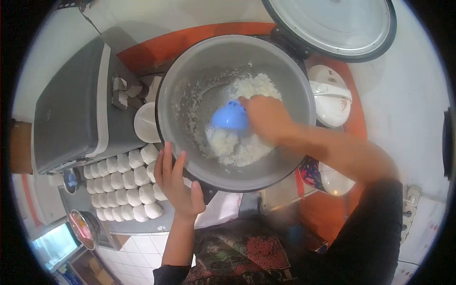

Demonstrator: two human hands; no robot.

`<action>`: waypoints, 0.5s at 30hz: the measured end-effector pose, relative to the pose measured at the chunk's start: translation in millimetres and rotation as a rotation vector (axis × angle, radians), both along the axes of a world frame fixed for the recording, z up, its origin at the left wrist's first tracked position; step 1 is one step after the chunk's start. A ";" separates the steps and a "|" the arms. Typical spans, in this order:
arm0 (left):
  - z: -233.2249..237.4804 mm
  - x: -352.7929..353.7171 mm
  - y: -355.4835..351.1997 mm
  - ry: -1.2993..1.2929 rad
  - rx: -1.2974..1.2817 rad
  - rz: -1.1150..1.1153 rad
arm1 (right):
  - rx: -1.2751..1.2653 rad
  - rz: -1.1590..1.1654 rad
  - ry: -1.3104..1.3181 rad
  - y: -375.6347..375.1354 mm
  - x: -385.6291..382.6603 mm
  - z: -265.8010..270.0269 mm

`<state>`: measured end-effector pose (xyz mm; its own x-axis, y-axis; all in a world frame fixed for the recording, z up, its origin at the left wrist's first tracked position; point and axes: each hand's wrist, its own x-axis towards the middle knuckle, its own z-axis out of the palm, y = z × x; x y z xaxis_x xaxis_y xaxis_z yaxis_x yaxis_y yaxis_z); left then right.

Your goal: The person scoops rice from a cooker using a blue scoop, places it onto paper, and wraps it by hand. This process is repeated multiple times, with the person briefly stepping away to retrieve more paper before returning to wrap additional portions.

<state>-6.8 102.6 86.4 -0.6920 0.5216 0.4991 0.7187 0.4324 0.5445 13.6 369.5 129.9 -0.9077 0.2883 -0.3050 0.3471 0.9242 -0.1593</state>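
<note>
A large grey rice cooker pot (pixel 183 61) stands open, with cooked white rice (pixel 256 85) on its bottom and grains stuck along its wall. Inside it, my right hand (pixel 267 116) is closed around a blue plastic scoop (pixel 229 117), which is slightly blurred. The scoop is at the rice; whether it holds any is hidden. My left hand (pixel 178 183) has its fingers spread and its fingertips at the pot's lower left rim.
Rows of several white rounded portions (pixel 124 180) fill the counter at left, beside a grey box-shaped container (pixel 71 109). A white cup (pixel 145 122) touches the pot's left side. The raised lid (pixel 337 23) is at upper right, above a white small appliance (pixel 330 96).
</note>
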 end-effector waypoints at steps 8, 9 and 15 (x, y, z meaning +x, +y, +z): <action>1.1 -0.1 0.4 -0.018 0.009 0.014 | -0.196 0.270 -0.355 -22.4 -21.7 -58.4; 1.2 -0.5 0.3 -0.016 0.014 0.007 | -0.224 0.360 -0.436 -26.8 -23.5 -58.4; 1.3 -3.1 -0.9 -0.007 0.051 -0.002 | -0.404 0.281 -0.418 -34.1 4.2 -45.1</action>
<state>-9.9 101.7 87.7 -0.6946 0.4973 0.5198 0.7155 0.4026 0.5710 17.9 335.4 84.7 -0.7127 -0.1548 -0.6842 0.2084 0.8846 -0.4172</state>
